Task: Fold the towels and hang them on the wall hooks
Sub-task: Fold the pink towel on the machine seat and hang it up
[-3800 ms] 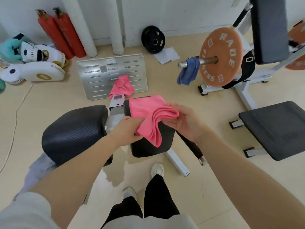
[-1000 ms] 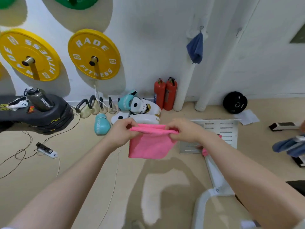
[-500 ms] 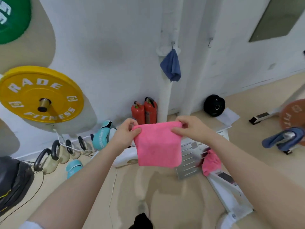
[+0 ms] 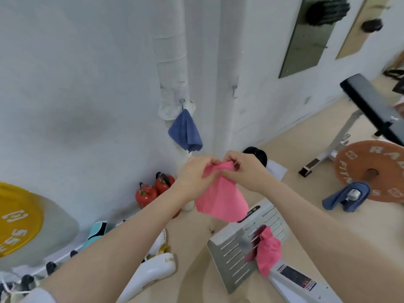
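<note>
The left hand (image 4: 197, 171) and the right hand (image 4: 244, 169) met close together, both pinching the bunched top edge of a pink towel (image 4: 220, 197), which hung below them in a soft folded drape, plain and without markings. Just above the hands a blue towel (image 4: 185, 131) hung from a hook (image 4: 182, 101) on the white pipe; up and to the right of the hands a second hook (image 4: 234, 92) on the wall was bare. Below the right wrist another pink towel (image 4: 267, 251) lay crumpled on a slotted metal plate (image 4: 236, 254). Far to the right of the hands, an orange weight plate (image 4: 371, 171) read "FIT", with a second blue towel (image 4: 345, 196) draped over the bar end. Below the left forearm a white pad (image 4: 153, 272) read "GING"; far left, the lettering on a yellow weight plate (image 4: 17, 219) was only partly readable
</note>
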`<state>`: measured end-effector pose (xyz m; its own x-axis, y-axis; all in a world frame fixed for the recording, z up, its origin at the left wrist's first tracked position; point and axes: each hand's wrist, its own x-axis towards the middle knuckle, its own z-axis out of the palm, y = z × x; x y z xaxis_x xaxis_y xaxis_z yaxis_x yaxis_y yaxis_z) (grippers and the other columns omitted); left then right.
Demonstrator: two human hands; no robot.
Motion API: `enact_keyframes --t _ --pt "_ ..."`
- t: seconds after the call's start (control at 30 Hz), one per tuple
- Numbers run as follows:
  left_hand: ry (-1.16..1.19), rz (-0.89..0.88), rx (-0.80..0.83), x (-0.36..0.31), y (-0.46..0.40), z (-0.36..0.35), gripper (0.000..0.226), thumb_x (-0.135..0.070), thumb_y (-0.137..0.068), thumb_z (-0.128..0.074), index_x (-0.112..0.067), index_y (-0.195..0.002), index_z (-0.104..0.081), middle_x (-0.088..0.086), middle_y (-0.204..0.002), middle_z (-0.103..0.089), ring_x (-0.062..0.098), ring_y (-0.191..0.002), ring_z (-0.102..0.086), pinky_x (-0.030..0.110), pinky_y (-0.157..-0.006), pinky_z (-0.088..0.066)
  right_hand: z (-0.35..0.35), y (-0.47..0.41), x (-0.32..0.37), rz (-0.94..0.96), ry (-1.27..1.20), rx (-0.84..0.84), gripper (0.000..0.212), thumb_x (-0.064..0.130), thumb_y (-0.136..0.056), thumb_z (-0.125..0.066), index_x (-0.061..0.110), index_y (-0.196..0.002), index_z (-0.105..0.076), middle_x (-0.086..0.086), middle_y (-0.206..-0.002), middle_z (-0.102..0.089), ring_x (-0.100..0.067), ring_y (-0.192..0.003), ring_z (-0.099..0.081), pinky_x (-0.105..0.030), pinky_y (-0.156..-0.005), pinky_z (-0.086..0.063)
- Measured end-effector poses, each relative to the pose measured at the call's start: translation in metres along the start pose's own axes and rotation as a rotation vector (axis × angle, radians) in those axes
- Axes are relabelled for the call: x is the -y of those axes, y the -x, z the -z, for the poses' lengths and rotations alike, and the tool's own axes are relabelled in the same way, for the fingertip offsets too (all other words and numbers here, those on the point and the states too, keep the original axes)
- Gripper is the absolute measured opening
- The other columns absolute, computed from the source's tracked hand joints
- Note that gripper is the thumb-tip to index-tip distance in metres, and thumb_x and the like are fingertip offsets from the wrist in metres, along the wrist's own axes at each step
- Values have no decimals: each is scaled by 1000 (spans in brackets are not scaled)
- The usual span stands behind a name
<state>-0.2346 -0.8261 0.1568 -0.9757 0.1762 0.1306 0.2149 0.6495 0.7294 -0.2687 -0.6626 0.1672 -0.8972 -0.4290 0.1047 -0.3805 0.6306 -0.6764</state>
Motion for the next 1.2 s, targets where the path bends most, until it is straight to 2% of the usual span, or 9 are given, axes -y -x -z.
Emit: enact_keyframes --t 0.07,0.17,0.4,0.57,0.7,0.77,0.87,1.1,1.2 --pt "87 31 10 -9 -31 -11 28 -25 -92 -54 -17 -119 -57 -10 -102 -56 -2 -85 -49 2 -74 -38 18 -17 -17 0 8 -14 12 19 -81 -67 16 -79 -55 7 -59 -47 -7 -54 -41 -19 -54 -34" --pt "152 58 22 -18 -76 -28 26 -21 -92 -55 -15 -117 -56 -13 -93 -56 -4 -79 -50 1 -67 -39 44 -45 -46 -12 40 -11 11 18 -80 -65 17 -78 -54 8 -59 -47 -6 -53 -40 -14 -51 -34" --pt "76 92 48 -16 -159 -60 15 -17 -90 -56 -12 -104 -61 -3 -90 -58 12 -84 -52 26 -78 -43 83 -98 -112 -42 11 129 6 19 -83 -62 20 -83 -56 8 -65 -51 -7 -59 -46 -10 -51 -35" --pt "261 177 12 7 -206 -66 12 -13 -92 -53 -22 -86 -59 -6 -77 -59 9 -73 -55 31 -77 -47 99 -136 -154 22 124 263 25 7 -81 -56 17 -103 -60 0 -93 -54 -14 -85 -52 -5 -71 -36" --pt "347 216 54 19 -252 -65 13 -13 -93 -51 -22 -88 -59 -4 -76 -61 11 -71 -57 29 -74 -49 105 -181 -180 -35 26 122 17 7 -88 -53 16 -100 -62 6 -98 -45 -8 -76 -48 -17 -75 -39" --pt "365 215 55 30 -281 -61 9 -12 -92 -53 -17 -90 -60 -3 -74 -60 7 -64 -55 20 -64 -46 104 -210 -190 -80 -83 96 19 4 -90 -49 21 -95 -58 12 -86 -51 2 -71 -46 -13 -68 -35" --pt "368 219 47 51 -331 -54 6 -11 -91 -55 -14 -91 -60 -2 -70 -58 0 -50 -53 13 -54 -43 102 -258 -207 -195 -269 25 31 0 -92 -43 27 -82 -55 4 -69 -53 -8 -60 -50 -21 -62 -43" --pt "380 266 34 105 -456 -58 21 -10 -91 -54 -26 -76 -55 -2 -60 -54 11 -49 -50 28 -62 -42 95 -374 -252 -368 -373 -178 29 0 -91 -45 24 -78 -52 -3 -64 -50 -17 -58 -48 -35 -61 -48" --pt "402 288 -25 122 -494 -65 24 -10 -90 -54 -28 -74 -55 -4 -62 -55 13 -50 -49 27 -60 -42 94 -415 -271 -397 -332 -233 28 2 -90 -48 26 -75 -50 3 -66 -51 -14 -58 -47 -30 -58 -44"
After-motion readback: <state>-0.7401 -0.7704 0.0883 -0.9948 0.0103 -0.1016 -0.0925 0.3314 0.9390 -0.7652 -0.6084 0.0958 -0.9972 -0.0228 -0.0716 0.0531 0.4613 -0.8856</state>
